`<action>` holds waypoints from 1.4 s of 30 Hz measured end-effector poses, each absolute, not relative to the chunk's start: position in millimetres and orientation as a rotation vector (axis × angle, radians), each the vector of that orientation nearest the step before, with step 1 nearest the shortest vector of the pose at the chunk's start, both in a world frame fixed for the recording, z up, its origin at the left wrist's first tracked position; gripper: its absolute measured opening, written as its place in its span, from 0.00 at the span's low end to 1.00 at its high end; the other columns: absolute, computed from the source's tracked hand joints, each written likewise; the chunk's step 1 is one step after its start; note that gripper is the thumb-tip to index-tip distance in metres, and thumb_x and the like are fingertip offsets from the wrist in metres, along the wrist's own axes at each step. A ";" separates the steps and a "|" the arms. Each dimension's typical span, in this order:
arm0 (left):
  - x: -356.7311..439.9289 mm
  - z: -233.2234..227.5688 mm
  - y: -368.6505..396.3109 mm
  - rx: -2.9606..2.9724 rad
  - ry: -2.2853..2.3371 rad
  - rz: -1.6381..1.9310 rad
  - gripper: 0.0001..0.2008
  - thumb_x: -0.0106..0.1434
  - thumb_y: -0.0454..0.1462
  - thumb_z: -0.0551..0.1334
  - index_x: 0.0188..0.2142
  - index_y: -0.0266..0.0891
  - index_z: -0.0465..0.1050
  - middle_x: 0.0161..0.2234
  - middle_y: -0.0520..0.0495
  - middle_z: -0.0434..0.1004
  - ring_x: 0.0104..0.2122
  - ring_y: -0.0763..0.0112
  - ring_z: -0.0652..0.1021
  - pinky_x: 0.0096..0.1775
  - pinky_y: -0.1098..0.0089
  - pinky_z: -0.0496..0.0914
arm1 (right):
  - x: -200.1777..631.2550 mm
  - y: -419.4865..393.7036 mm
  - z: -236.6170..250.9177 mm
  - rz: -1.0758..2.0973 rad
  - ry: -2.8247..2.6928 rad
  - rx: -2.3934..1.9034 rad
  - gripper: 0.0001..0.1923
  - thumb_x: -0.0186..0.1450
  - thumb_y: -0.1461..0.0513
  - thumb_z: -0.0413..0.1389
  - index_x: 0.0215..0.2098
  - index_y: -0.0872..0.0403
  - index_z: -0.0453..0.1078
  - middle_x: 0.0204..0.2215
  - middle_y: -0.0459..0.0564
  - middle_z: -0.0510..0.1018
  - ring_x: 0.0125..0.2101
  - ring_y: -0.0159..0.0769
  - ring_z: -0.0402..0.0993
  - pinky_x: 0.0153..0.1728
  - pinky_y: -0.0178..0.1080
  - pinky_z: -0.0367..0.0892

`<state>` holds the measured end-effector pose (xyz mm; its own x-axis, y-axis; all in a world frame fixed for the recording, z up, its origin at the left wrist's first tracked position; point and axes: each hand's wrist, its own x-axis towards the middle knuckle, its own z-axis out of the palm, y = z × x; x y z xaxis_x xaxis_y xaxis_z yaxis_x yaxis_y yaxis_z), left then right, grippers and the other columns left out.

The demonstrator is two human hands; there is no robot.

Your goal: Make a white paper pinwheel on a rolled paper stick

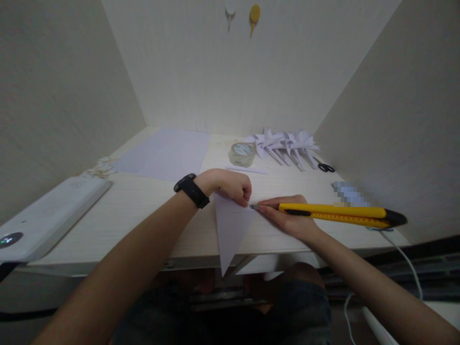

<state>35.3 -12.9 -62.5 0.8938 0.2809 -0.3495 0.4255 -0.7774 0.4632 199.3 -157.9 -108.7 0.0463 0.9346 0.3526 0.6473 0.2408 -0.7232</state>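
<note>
My left hand (234, 186), a black watch on its wrist, rests with curled fingers on a folded sheet of white paper (232, 225). The paper narrows to a point that hangs past the table's front edge. In my right hand (293, 218) is a yellow utility knife (334, 211) with black parts. Its blade (254, 206) points left and lies at the paper's right corner, close to my left fingertips. The knife's handle extends to the right above my right wrist. My left fingers hide part of the paper.
Behind my hands are a clear tape roll (242, 154), a thin paper stick (246, 169) and several paper pinwheels (287, 143). Black-handled scissors (326, 167) and a blurred-out object (350, 194) lie right. Paper (168, 151) and a white device (53, 211) are left. Walls enclose the table (143, 230).
</note>
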 end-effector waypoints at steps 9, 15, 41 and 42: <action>32.3 -61.8 -18.8 2.552 0.504 -0.319 0.11 0.54 0.37 0.63 0.35 0.35 0.81 0.29 0.48 0.80 0.28 0.71 0.73 0.31 0.72 0.63 | 200.2 -157.4 -108.6 0.415 -1.733 -1.478 0.07 0.59 0.57 0.63 0.30 0.51 0.83 0.29 0.49 0.85 0.29 0.43 0.83 0.35 0.41 0.80; 31.4 -64.3 -18.7 2.530 0.466 -0.269 0.10 0.56 0.36 0.61 0.34 0.35 0.81 0.29 0.49 0.80 0.27 0.73 0.72 0.30 0.73 0.63 | 199.6 -159.0 -110.6 0.322 -1.753 -1.468 0.07 0.61 0.56 0.63 0.30 0.48 0.82 0.29 0.47 0.85 0.28 0.41 0.83 0.32 0.39 0.80; 30.8 -67.7 -16.3 2.375 0.363 -0.156 0.05 0.54 0.32 0.64 0.29 0.36 0.80 0.26 0.51 0.79 0.27 0.74 0.73 0.32 0.74 0.63 | 214.0 -157.9 -100.7 0.587 -1.870 -1.152 0.06 0.59 0.61 0.64 0.36 0.47 0.82 0.38 0.48 0.85 0.41 0.42 0.82 0.46 0.43 0.78; 30.9 -68.1 -16.2 2.374 0.364 -0.156 0.05 0.54 0.32 0.64 0.30 0.36 0.80 0.26 0.51 0.79 0.27 0.74 0.73 0.32 0.74 0.63 | 214.9 -157.5 -101.1 0.609 -1.858 -1.157 0.06 0.59 0.60 0.65 0.36 0.47 0.82 0.38 0.48 0.85 0.41 0.43 0.82 0.47 0.44 0.77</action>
